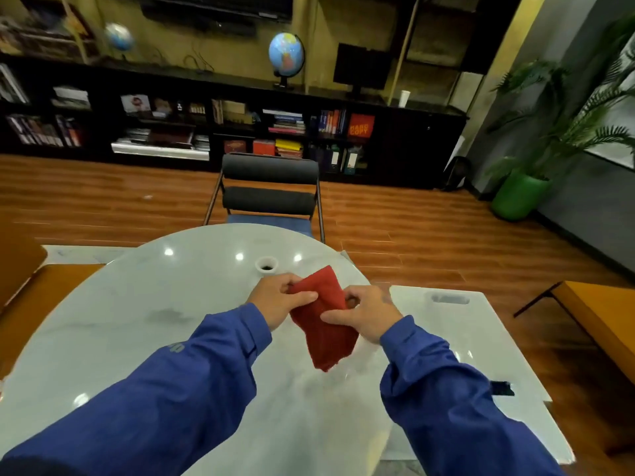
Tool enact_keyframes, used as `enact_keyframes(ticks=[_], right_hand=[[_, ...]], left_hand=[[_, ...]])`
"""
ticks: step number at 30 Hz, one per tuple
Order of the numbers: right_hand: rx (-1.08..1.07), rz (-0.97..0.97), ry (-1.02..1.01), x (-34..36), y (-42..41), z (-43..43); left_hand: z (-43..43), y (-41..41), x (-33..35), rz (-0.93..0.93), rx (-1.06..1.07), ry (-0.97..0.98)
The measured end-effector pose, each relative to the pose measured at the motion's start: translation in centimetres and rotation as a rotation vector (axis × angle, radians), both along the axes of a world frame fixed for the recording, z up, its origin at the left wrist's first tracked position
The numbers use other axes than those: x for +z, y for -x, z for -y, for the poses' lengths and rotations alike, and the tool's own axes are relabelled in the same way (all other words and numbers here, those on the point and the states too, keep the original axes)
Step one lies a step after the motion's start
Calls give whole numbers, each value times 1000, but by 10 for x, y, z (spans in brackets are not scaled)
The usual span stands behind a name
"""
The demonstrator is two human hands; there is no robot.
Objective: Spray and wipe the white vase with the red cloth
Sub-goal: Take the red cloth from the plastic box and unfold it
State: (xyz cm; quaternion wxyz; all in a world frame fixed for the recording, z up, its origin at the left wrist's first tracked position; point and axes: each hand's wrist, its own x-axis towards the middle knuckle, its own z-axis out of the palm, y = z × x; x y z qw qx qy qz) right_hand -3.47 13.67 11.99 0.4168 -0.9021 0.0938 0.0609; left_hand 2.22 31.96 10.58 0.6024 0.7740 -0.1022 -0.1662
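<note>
Seen from above, two hands in blue sleeves work over a pale marble table [137,321]. The left hand [280,298] pinches the upper left edge of a red cloth [324,324]. The cloth hangs folded between both hands, above the tabletop. The right hand [366,316] grips its right edge. Just beyond the left hand stands the white vase [266,264], only its round mouth showing. No spray bottle is visible. The cloth seems to be being readied; next probably comes bringing it to the vase.
</note>
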Motion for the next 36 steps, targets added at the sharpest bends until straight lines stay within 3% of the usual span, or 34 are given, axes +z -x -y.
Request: enact_keyframes(ticks=[4, 14, 21, 26, 31, 36], right_hand=[[58, -157, 6, -32, 8, -52], [143, -272, -77, -106, 28, -100], [42, -220, 49, -148, 42, -109], [-24, -183, 12, -165, 51, -100], [-314, -121, -44, -163, 58, -64], [-609, -76, -50, -146, 56, -16]], left_hand=[[-63, 12, -21, -106, 61, -43], [-128, 49, -91, -317, 157, -197], [-138, 59, -125, -380, 123, -377], [-137, 55, -139, -361, 97, -471], [-141, 41, -142, -223, 93, -604], [-114, 21, -119, -103, 61, -523]])
